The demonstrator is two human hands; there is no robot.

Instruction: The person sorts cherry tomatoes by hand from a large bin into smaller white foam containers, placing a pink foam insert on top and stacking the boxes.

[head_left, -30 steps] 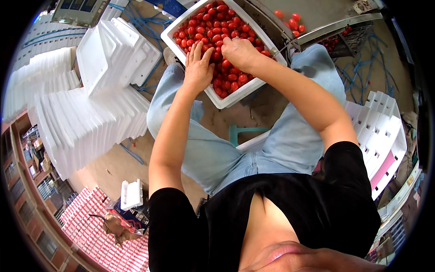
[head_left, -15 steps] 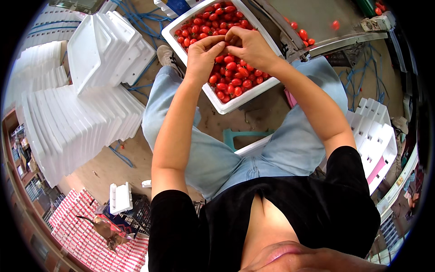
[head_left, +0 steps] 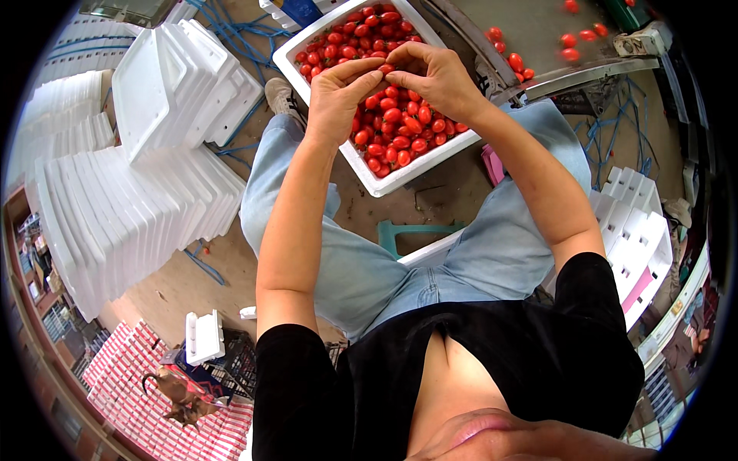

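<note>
A white foam box (head_left: 382, 184) full of red cherry tomatoes (head_left: 401, 137) stands between my feet. Over its middle, my left hand (head_left: 343, 94) and my right hand (head_left: 435, 78) meet fingertip to fingertip. Both are closed in a pinch, thumb against forefinger. A single cherry tomato (head_left: 387, 69) shows between the fingertips of the two hands; my fingers partly cover it. Beyond the box, at the far right, loose tomatoes (head_left: 569, 54) lie on or roll across a grey tray-like surface (head_left: 530, 23) with a metal rim.
Stacked white foam lids (head_left: 138, 223) rise on the left, with blue straps (head_left: 231, 31) on the floor behind them. White foam pieces (head_left: 634, 230) stand at my right. A brown cat (head_left: 177, 388) is on red-and-white packs (head_left: 127, 399) at lower left. A teal stool (head_left: 392, 234) shows between my legs.
My fingertips have parted slightly, and the tomato between them shows more. More tomatoes have come onto the grey surface at the far right. The cat has shifted its tail and head.
</note>
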